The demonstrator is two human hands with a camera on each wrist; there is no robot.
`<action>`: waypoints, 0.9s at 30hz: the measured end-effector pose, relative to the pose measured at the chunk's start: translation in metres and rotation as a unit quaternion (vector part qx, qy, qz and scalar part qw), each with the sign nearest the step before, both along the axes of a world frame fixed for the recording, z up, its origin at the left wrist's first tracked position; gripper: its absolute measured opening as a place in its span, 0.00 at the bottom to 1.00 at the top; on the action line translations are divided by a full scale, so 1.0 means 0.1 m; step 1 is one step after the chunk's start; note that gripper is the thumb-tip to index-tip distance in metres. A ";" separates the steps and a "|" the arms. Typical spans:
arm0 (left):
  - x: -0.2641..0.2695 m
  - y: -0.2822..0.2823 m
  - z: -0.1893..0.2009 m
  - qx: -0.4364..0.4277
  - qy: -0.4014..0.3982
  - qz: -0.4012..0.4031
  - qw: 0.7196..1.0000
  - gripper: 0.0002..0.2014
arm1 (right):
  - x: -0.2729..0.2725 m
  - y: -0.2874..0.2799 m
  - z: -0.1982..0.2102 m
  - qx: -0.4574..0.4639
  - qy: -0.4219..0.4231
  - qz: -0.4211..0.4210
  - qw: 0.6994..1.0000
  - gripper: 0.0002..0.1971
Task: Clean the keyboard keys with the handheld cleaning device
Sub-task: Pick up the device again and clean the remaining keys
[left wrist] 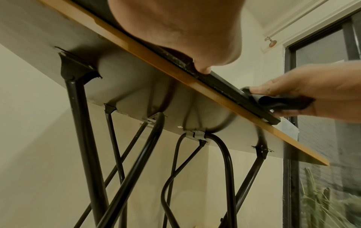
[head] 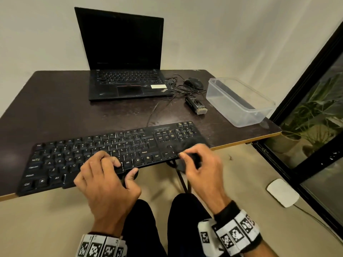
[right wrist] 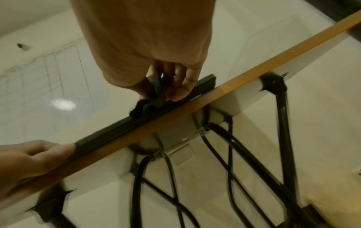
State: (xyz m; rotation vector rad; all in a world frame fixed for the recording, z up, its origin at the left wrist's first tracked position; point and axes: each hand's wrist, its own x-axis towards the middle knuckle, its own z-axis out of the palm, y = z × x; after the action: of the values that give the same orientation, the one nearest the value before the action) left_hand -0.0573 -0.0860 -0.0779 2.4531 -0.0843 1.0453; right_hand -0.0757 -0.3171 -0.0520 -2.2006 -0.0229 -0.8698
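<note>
Right now the keyboard [head: 111,154] is lying along the counter's [head: 55,101] near edge, w/ the left hand [head: 107,179] clamping its front rim, fingers on the keys, thumb curling under. The right hand [head: 198,169] is pinching a bunched dark cloth [right wrist: 150,98] at the arrow-key corner, prob. wiping. The handheld cleaning device [head: 196,107] is sitting untouched near the clear plastic tub [head: 239,101], w/ laptop [head: 126,58] & mouse [head: 193,83] farther back. Next move, I'd judge: freeing the right hand & reaching for the device.
</note>
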 end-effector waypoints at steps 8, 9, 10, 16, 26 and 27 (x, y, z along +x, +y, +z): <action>0.00 -0.02 0.01 -0.004 -0.009 0.004 1.000 0.17 | 0.03 0.42 0.07 -0.022 0.008 0.050 0.998 0.07; -0.01 -0.02 0.01 -0.004 -0.011 0.003 1.000 0.17 | 0.03 0.60 0.06 -0.030 0.011 0.078 0.996 0.07; -0.01 -0.01 0.01 -0.001 -0.013 0.004 1.000 0.16 | 0.04 0.74 0.06 -0.044 0.014 0.097 0.994 0.06; 0.00 -0.01 0.01 -0.004 -0.016 -0.006 1.000 0.16 | 0.07 0.47 0.03 -0.109 -0.027 0.035 0.993 0.07; 0.00 -0.02 0.00 -0.002 -0.004 0.007 1.000 0.17 | 0.29 0.12 0.16 -0.096 0.024 -0.008 0.995 0.08; 0.00 -0.03 0.01 -0.002 -0.003 0.007 1.000 0.18 | 0.28 0.21 0.16 -0.104 0.028 0.023 0.994 0.08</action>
State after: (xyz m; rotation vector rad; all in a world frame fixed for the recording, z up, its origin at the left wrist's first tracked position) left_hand -0.0573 -0.0885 -0.0773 2.4508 -0.0682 1.0580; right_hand -0.0480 -0.2960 -0.0359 -2.4072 -0.1427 -0.8099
